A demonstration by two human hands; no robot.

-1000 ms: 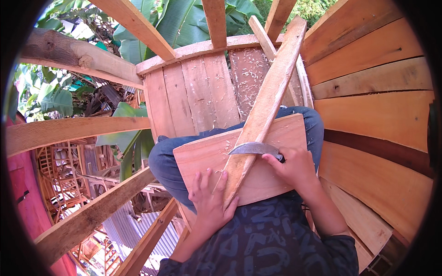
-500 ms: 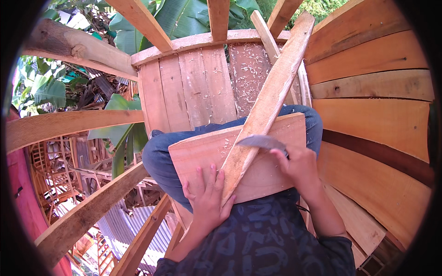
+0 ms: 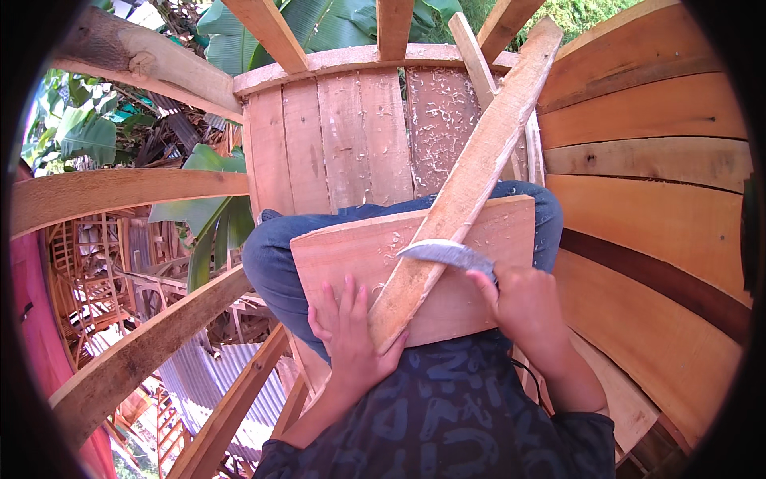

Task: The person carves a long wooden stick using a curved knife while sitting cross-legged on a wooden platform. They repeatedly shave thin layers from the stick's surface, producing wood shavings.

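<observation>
A long rough wooden strip [image 3: 479, 168] lies slantwise over a flat wooden board [image 3: 335, 251] resting on my lap. My left hand [image 3: 349, 331] grips the strip's near end, thumb on its right side and fingers along its left, touching the board. In my right hand [image 3: 523, 299] is a curved knife [image 3: 451, 254], its handle mostly hidden by my fingers. The knife's blade crosses the strip's upper face a little beyond my left hand, with its tip past the left edge. Raw, pale wood shows along the strip's right edge.
Wood shavings [image 3: 439, 120] litter the plank floor [image 3: 343, 152] ahead. Plank walling [image 3: 638, 207] rises close on the right. Spaced wooden posts [image 3: 144, 191] stand on the left, with a corrugated metal sheet [image 3: 223, 379] below. A thinner stick [image 3: 475, 60] leans beyond the strip.
The knife blade has tilted, and its face now catches more light. The strip's near end has shifted slightly left with my left hand. The whole view has moved a little.
</observation>
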